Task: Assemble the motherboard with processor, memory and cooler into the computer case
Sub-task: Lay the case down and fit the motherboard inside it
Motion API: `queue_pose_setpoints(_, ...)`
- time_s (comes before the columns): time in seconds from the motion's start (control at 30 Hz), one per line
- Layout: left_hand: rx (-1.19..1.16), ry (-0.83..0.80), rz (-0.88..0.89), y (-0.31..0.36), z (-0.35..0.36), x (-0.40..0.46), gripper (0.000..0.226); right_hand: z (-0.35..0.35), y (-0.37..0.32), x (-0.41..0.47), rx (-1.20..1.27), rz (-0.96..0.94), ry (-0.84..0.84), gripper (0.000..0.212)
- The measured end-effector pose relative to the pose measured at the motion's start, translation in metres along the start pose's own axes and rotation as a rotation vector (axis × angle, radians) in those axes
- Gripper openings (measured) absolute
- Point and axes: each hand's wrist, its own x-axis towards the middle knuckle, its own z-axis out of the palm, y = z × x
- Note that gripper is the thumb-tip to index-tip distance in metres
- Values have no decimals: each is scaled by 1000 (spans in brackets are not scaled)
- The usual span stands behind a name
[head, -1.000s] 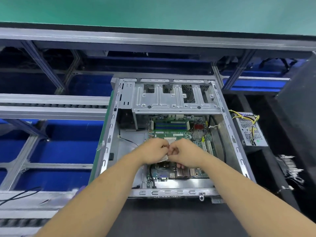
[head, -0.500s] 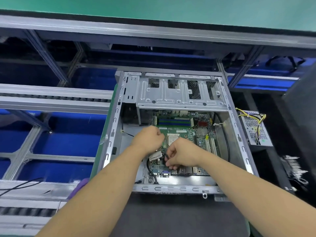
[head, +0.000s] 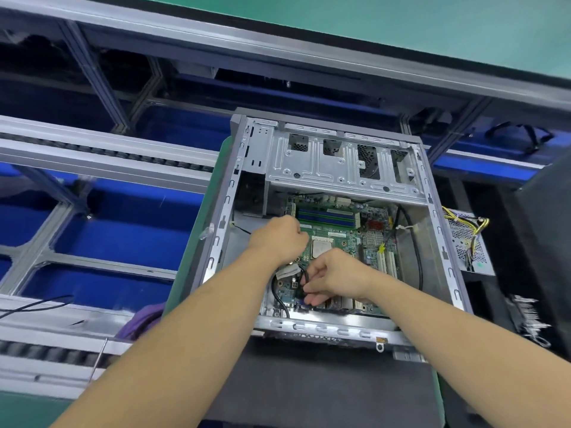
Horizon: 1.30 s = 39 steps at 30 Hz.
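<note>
**Both hands inside the case, right on a black cable**

While the case (head: 327, 330) lies open on its side in front of me, both my forearms reach into it over the near rim. My right hand (head: 335, 278) sits low over the near part of the board (head: 346, 242), its fingers (head: 312, 299) curled round a black cable (head: 304, 281) that loops just left of my knuckles. My left hand (head: 279, 239) is further in and to the left, fingers curled under; what it grips, if anything, I cannot tell. Just below that wrist a white tag (head: 287, 271) lies over the board's edge, and another black lead (head: 278, 296) curves down toward the near wall.

Between my hands the processor (head: 322, 245) shows bare in its socket, silver top up. Beyond it the memory slots (head: 326, 216) run blue and green across the far side of the board. White expansion slots (head: 386, 262) stand to the right of my right hand. Above all this the drive cage (head: 340, 168) spans the case.

Outside the right wall lies a power supply (head: 466, 245) with yellow and black wires. Left of the case, something purple (head: 145, 319) peeks from under my left arm.
</note>
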Motion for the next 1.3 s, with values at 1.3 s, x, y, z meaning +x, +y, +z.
queue_pose_setpoints(1.3, 21, -38, -29, -4, 8, 5, 30, 10, 5, 14, -209, 11, 43, 16)
